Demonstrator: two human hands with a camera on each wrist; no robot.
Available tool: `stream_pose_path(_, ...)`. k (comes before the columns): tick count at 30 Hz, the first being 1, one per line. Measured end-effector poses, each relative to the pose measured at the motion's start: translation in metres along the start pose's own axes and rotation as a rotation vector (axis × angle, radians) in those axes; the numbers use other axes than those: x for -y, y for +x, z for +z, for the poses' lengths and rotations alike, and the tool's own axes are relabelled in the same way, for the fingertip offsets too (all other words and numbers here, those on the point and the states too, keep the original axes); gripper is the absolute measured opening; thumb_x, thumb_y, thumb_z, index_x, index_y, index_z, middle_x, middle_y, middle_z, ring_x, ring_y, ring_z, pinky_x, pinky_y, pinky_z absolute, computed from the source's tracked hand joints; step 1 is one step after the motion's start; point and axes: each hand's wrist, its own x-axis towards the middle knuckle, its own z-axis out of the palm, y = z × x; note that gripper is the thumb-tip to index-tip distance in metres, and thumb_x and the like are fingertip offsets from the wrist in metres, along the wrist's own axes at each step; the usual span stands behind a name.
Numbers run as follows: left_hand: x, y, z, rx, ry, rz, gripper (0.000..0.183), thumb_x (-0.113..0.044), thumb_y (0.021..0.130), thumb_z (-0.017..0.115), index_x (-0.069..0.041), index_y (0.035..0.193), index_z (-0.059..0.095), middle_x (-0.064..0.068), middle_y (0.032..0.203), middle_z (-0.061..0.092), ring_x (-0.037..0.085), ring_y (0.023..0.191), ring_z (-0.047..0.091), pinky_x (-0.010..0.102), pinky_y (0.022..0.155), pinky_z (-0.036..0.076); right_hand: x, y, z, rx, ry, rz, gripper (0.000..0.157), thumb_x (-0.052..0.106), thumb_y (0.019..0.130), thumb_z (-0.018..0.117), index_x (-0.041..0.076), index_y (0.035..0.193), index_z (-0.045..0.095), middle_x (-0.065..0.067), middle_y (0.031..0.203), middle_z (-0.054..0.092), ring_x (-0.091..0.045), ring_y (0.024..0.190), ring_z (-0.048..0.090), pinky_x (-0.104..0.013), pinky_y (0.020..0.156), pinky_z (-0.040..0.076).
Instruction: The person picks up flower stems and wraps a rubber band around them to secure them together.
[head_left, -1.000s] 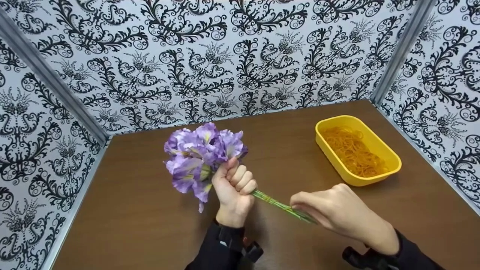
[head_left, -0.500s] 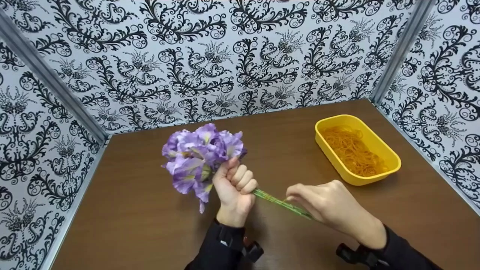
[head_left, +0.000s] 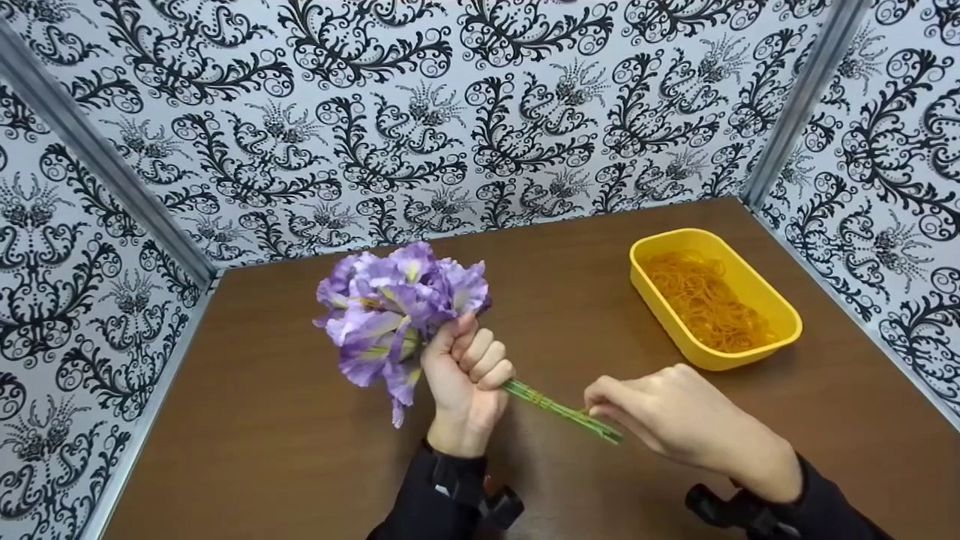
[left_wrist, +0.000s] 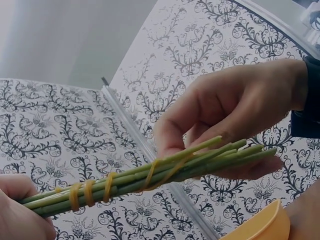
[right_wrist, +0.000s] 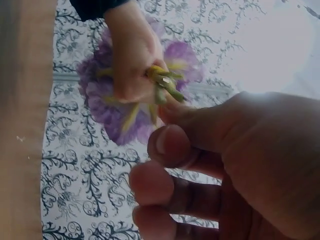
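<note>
My left hand point(head_left: 466, 379) grips a bunch of purple irises point(head_left: 394, 304) around the stems, just below the blooms. The green stems point(left_wrist: 131, 184) stick out to the right of that fist. Close-wound turns of a rubber band point(left_wrist: 89, 193) circle them in the left wrist view, with a looser slanting turn nearer the cut ends. Thumb and forefinger of my right hand point(head_left: 679, 424) pinch the band beside the stems. Its other fingers point(right_wrist: 152, 182) are curled in the right wrist view, where the stem ends point(right_wrist: 167, 86) point towards the camera.
A yellow tub point(head_left: 784, 330) of loose rubber bands point(head_left: 701, 300) stands at the right on the brown table point(head_left: 277, 420). Patterned panels point(head_left: 420, 150) enclose the table at the back and both sides.
My right hand first moved left and up along the stems with the band, then back right towards the cut ends. The left hand keeps its grip; the blooms have tilted slightly left.
</note>
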Motion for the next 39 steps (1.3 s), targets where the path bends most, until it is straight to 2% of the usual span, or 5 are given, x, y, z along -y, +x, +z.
stream_pose_path(10, 0.016, 0.001, -0.007, -0.124, 0.041, -0.063, 0.047, -0.014, 0.088, 0.060, -0.021, 0.059, 0.023, -0.012, 0.053, 0.017, 0.002, 0.045, 0.013, 0.015, 0.041, 0.012, 0.002, 0.004, 0.016, -0.005, -0.109, -0.026, 0.010, 0.029, 0.102, 0.061, 0.019, 0.099, 0.059, 0.018, 0.066, 0.048, 0.002, 0.048, 0.039, -0.014, 0.042, 0.019)
stream_pose_path(19, 0.029, 0.002, -0.011, -0.279, 0.076, -0.050, 0.043, -0.017, 0.099, 0.033, -0.020, 0.057, 0.023, -0.012, 0.050, 0.019, 0.002, 0.043, 0.015, 0.015, 0.040, 0.014, 0.001, 0.006, 0.019, -0.010, -0.024, -0.015, 0.017, 0.033, 0.106, 0.053, 0.020, 0.101, 0.062, 0.017, 0.071, 0.053, 0.003, 0.052, 0.040, -0.012, 0.046, 0.026)
stream_pose_path(24, 0.024, 0.003, -0.011, -0.257, 0.052, 0.013, 0.042, -0.015, 0.093, 0.046, -0.021, 0.058, 0.023, -0.012, 0.051, 0.018, 0.001, 0.044, 0.013, 0.015, 0.041, 0.012, -0.001, 0.006, 0.018, -0.012, 0.112, 0.017, 0.006, 0.023, 0.102, 0.062, 0.020, 0.106, 0.064, 0.015, 0.077, 0.061, 0.004, 0.057, 0.047, -0.010, 0.050, 0.036)
stream_pose_path(28, 0.019, 0.004, -0.010, -0.223, 0.025, 0.027, 0.043, -0.013, 0.086, 0.056, -0.020, 0.059, 0.023, -0.011, 0.053, 0.016, 0.002, 0.045, 0.012, 0.016, 0.041, 0.012, -0.001, 0.006, 0.017, -0.058, 0.138, -0.008, 0.010, 0.016, 0.098, 0.068, 0.019, 0.107, 0.066, 0.014, 0.084, 0.066, 0.003, 0.060, 0.053, -0.011, 0.052, 0.041)
stream_pose_path(39, 0.014, 0.005, -0.011, -0.240, 0.009, 0.123, 0.042, -0.014, 0.093, 0.047, -0.019, 0.059, 0.024, -0.011, 0.053, 0.016, 0.002, 0.045, 0.012, 0.016, 0.041, 0.012, 0.004, 0.006, 0.016, -0.030, 0.127, 0.080, 0.020, 0.021, 0.094, 0.073, 0.019, 0.113, 0.070, 0.020, 0.084, 0.063, 0.008, 0.063, 0.049, -0.011, 0.054, 0.040)
